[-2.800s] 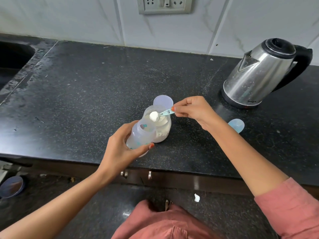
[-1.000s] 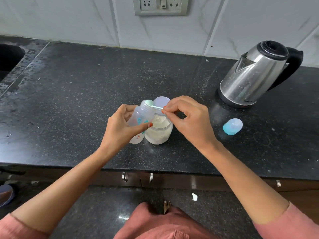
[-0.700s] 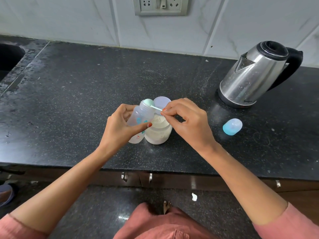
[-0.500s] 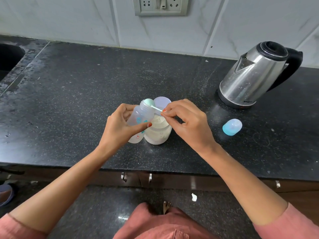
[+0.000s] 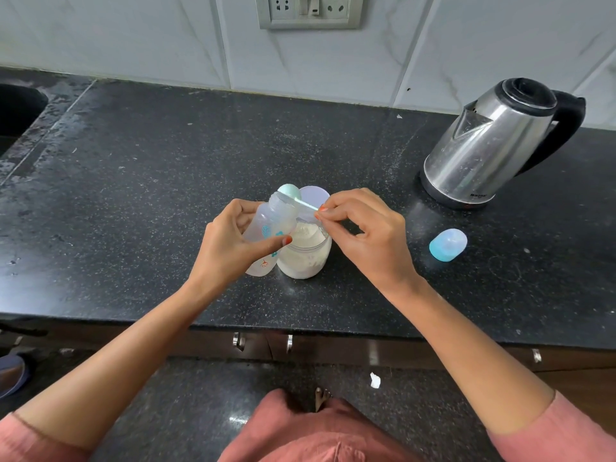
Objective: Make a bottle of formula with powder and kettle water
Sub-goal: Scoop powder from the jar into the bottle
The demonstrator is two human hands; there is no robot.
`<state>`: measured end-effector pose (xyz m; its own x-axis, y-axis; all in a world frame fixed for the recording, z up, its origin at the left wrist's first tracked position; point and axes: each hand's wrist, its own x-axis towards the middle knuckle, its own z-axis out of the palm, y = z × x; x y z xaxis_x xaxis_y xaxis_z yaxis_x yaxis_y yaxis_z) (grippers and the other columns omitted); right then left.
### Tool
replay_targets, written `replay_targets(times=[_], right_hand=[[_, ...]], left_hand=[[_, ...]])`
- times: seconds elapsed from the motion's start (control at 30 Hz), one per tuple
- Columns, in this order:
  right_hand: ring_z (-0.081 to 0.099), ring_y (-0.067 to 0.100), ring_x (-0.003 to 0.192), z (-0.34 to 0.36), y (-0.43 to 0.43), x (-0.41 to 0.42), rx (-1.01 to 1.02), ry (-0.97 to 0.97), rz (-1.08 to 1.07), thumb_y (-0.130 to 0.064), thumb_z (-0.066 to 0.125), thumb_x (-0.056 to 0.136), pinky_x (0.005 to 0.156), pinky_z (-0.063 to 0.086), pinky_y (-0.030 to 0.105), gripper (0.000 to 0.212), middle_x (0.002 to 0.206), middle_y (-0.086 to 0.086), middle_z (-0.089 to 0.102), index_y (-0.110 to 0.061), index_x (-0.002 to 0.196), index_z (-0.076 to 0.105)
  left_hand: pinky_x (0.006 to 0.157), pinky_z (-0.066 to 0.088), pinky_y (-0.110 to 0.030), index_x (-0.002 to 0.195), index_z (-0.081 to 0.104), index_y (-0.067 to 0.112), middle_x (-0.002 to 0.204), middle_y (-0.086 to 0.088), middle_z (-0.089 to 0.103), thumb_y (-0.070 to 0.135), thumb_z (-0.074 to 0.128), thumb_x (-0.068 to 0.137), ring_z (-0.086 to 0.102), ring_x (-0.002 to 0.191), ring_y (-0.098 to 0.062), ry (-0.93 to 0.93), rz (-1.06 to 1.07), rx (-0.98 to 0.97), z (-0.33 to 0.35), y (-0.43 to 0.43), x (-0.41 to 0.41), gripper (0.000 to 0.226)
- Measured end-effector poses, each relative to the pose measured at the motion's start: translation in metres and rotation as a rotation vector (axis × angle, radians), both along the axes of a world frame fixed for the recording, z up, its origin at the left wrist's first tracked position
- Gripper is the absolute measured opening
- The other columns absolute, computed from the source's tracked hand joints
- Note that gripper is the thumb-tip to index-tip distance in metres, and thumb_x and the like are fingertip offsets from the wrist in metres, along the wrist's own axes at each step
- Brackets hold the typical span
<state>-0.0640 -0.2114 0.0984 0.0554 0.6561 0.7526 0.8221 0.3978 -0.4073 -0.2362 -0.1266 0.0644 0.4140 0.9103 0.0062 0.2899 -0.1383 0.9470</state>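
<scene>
My left hand [image 5: 230, 248] grips a clear baby bottle [image 5: 271, 225] with small printed figures, tilted so its open mouth points up and to the right. My right hand [image 5: 363, 238] pinches the handle of a small teal scoop [image 5: 289, 192]; the scoop's bowl is turned over on the bottle's mouth. Just right of the bottle stands an open clear jar of white formula powder [image 5: 305, 253] on the black counter [image 5: 150, 181]. A steel kettle [image 5: 490, 145] with a black handle stands at the back right, well apart from both hands.
A round pale lid [image 5: 315, 196] lies just behind the jar. A light blue bottle cap [image 5: 447, 245] lies on the counter to the right of my right hand. A sink [image 5: 16, 108] is at the far left. The counter's front edge runs below my wrists.
2.8 s ago the scoop, heaped with powder, hung over the jar and the bottle was lower. The bottle has since been raised and the scoop turned over on its mouth; over the last second almost nothing moves.
</scene>
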Motion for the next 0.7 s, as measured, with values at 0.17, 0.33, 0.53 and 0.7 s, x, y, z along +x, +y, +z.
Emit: replay_targets(times=[0.17,0.33,0.53,0.7], right_hand=[[0.06,0.014,0.072,0.0023,0.0,0.0031,-0.016,0.145,-0.023,0.005,0.071,0.072,0.067,0.05,0.015,0.005,0.075,0.013,0.068,0.002,0.071,0.067],[0.058,0.012,0.074,-0.0037,-0.0023,-0.0001,-0.048,0.106,0.008,0.004,0.07,0.073,0.068,0.05,0.019,0.006,0.074,0.012,0.068,0.002,0.069,0.066],[0.055,0.014,0.075,-0.0064,-0.002,-0.0005,-0.002,-0.037,0.041,0.006,0.07,0.073,0.071,0.049,0.022,0.007,0.075,0.013,0.068,0.003,0.07,0.065],[0.056,0.012,0.076,-0.0072,-0.0031,-0.0006,-0.02,0.025,0.038,0.006,0.07,0.073,0.071,0.048,0.017,0.007,0.074,0.012,0.068,0.003,0.069,0.065]], left_hand=[[0.078,0.051,-0.022,0.093,0.055,0.035,0.1,0.014,0.069,0.04,0.083,0.053,0.064,0.093,0.004,-0.001,0.0,0.006,0.0007,-0.0004,0.0003,0.049],[0.08,0.051,-0.022,0.093,0.054,0.037,0.1,0.015,0.068,0.035,0.085,0.056,0.063,0.093,0.005,0.012,0.008,0.02,0.0002,0.0004,-0.0007,0.048],[0.079,0.05,-0.022,0.093,0.055,0.037,0.099,0.014,0.069,0.039,0.084,0.054,0.063,0.093,0.004,0.012,0.007,0.017,-0.0003,0.0008,-0.0004,0.049],[0.079,0.05,-0.021,0.093,0.055,0.035,0.099,0.015,0.069,0.035,0.086,0.055,0.063,0.093,0.005,0.007,0.013,0.024,-0.0019,0.0014,-0.0004,0.048]])
